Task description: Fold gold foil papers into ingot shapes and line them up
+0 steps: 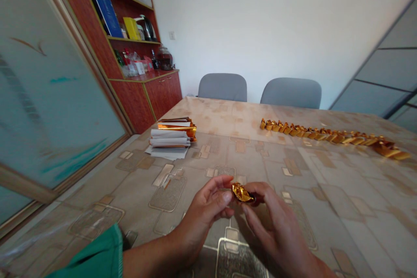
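Note:
Between my hands, just above the table, is a small gold foil paper ingot (241, 193) with a crumpled, shiny, boat-like shape. My right hand (273, 219) pinches its right end between thumb and fingers. At its left end, my left hand (208, 210) has its fingers and thumb closed on the tip. Farther off to the left lies a stack of foil paper sheets (171, 139), some showing white backs and some gold. A long row of folded gold foil pieces (321, 135) stretches across the right side of the table.
A patterned cloth covers the table (224, 139). Two grey chairs (223, 87) stand behind its far edge, before a white wall. At the left are a red-brown cabinet (163, 93) with shelved items and a frosted glass door (58, 87).

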### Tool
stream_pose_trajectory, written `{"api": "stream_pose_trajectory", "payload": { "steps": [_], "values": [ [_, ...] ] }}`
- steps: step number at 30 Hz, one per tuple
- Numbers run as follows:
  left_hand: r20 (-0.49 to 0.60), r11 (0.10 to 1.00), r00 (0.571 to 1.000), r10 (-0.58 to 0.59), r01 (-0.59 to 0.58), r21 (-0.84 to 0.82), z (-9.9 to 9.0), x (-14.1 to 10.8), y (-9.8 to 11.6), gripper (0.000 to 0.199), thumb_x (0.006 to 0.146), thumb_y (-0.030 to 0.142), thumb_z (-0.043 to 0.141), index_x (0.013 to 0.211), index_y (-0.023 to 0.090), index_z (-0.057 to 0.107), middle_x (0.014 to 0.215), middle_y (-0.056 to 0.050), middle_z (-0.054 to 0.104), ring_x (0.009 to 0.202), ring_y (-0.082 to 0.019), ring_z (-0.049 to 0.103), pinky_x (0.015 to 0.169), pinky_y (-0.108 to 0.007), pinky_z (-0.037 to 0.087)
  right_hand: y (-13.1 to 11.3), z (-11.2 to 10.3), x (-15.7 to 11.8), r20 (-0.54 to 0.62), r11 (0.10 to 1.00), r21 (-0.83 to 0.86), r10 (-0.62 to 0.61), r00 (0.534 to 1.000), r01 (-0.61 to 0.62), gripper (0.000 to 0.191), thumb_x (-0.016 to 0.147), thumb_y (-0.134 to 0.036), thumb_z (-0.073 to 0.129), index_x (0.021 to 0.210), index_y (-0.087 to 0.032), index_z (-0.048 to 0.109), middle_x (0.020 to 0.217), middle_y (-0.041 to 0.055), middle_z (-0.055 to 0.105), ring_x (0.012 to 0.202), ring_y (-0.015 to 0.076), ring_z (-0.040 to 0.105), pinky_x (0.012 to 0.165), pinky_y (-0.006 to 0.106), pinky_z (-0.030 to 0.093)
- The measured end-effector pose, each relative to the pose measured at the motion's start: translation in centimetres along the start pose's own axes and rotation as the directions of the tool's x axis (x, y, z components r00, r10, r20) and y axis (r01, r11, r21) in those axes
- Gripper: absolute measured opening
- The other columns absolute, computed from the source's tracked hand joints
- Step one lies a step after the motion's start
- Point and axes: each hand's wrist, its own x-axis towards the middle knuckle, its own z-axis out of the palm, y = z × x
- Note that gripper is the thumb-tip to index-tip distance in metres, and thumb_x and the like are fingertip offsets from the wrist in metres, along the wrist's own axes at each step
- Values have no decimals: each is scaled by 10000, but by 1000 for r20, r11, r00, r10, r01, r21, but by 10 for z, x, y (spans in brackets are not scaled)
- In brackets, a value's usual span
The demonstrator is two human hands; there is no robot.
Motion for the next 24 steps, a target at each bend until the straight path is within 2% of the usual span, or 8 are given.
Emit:
{"api": "stream_pose_trajectory", "payload": {
  "steps": [4, 6, 9, 13, 17, 20, 24],
  "values": [
    [-61, 998, 997, 44, -41, 51, -3, 2, 2, 383, 788, 352, 807, 1106, 197, 663, 1113, -64, 630, 899, -176, 582, 761, -303, 468, 5, -3, 1, -41, 994, -1, 109, 993, -109, 134, 953, -198, 548, 1079, -217, 588, 926, 56, 718, 794, 187, 690, 684, 305, 556],
    [-37, 996, 998, 41, -37, 82, -4, 4, 1, 373, 786, 339, 814, 1093, 186, 667, 1051, -57, 650, 837, -153, 576, 756, -297, 461, 5, -4, 2, -39, 990, 2, 143, 989, -143, 116, 950, -204, 553, 1055, -217, 599, 902, 51, 722, 772, 186, 688, 665, 300, 548],
    [27, 998, 999, 19, -21, 65, -3, 5, -2, 422, 763, 345, 843, 1106, 169, 672, 973, -52, 666, 795, -145, 585, 728, -287, 461, 4, -4, 2, -24, 996, 19, 93, 995, -93, 112, 950, -200, 539, 1033, -224, 610, 874, 38, 711, 752, 179, 675, 657, 296, 538],
    [20, 997, 999, -35, 37, -67, 0, 5, -4, 495, 695, 341, 906, 1096, 163, 676, 846, -10, 648, 715, -108, 578, 635, -227, 450, 2, -2, 1, 11, 1000, 19, 20, 1000, -21, 123, 967, -169, 524, 1030, -241, 602, 931, 34, 691, 833, 175, 668, 722, 299, 537],
    [42, 949, 985, -166, 171, -266, 3, 3, -5, 504, 641, 303, 948, 1049, 159, 690, 679, 43, 591, 561, -46, 516, 516, -147, 382, 0, 1, 0, 31, 1000, 1, -12, 999, 12, 160, 966, -143, 526, 1060, -258, 585, 943, 19, 679, 842, 163, 660, 727, 277, 536],
    [48, 889, 973, -225, 225, -399, 3, 4, -6, 464, 581, 257, 978, 936, 151, 700, 683, 35, 621, 515, -25, 520, 506, -121, 409, -3, 1, 0, 51, 999, -9, -48, 998, 49, 184, 961, -125, 517, 1072, -254, 587, 952, 28, 675, 847, 169, 661, 727, 276, 543],
    [91, 831, 959, -270, 279, -480, 0, 6, -7, 405, 567, 164, 977, 861, 128, 700, 699, 16, 646, 477, -11, 525, 476, -97, 427, -5, 2, 1, 61, 997, 5, -82, 995, 81, 171, 969, -125, 517, 1057, -247, 596, 933, 29, 660, 826, 166, 647, 718, 268, 539]
  ]
}}
